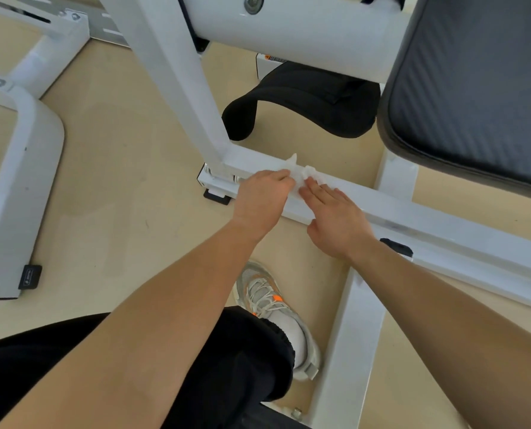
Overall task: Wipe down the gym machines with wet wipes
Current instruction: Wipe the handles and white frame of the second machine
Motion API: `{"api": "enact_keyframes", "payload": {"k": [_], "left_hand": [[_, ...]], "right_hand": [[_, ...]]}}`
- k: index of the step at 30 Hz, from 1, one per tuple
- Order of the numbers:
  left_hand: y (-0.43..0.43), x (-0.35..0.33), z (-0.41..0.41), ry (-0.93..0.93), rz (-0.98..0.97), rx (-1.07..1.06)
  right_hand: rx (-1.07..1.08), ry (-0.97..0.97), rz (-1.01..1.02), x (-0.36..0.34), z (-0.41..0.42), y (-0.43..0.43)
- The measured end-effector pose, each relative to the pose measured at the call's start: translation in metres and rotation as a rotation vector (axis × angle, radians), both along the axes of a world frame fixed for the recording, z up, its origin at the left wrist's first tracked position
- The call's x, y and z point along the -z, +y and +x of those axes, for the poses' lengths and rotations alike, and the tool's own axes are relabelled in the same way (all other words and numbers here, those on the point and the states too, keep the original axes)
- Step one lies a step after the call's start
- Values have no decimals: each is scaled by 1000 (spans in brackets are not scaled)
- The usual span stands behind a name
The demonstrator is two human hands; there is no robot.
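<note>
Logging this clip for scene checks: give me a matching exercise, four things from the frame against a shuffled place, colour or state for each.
Things:
1 wipe
2 seat pad
3 shoe
4 right hand

Descriptions:
A grey with orange marks, on the floor
B fingers straight, lying on the white bar
C black, upper right of the view
D white, bunched up on the bar

Pairs: 1-D, 2-C, 3-A, 4-B.
</note>
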State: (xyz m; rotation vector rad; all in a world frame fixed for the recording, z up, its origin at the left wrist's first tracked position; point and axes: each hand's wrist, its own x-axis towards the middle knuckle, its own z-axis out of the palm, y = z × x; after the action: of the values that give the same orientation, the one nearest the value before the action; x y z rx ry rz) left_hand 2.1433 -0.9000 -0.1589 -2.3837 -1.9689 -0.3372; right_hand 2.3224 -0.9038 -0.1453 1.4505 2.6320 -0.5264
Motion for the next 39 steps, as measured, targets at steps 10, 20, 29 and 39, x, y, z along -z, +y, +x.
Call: {"api": "enact_keyframes", "payload": {"k": [10, 20, 29, 39], "left_hand": [[-6, -3, 14, -525, -103, -450], [-16, -11, 2, -1413, -190, -975], [-8, -15, -19, -1866, -99, -1043], [-3, 9, -32, -1720, -9, -1299]], "right_hand": [[-98, -16, -1, 1, -11, 18], [87, 403, -293, -15, -59, 34], [73, 483, -406, -22, -84, 47], [-343, -42, -46, -8, -96, 69]]}}
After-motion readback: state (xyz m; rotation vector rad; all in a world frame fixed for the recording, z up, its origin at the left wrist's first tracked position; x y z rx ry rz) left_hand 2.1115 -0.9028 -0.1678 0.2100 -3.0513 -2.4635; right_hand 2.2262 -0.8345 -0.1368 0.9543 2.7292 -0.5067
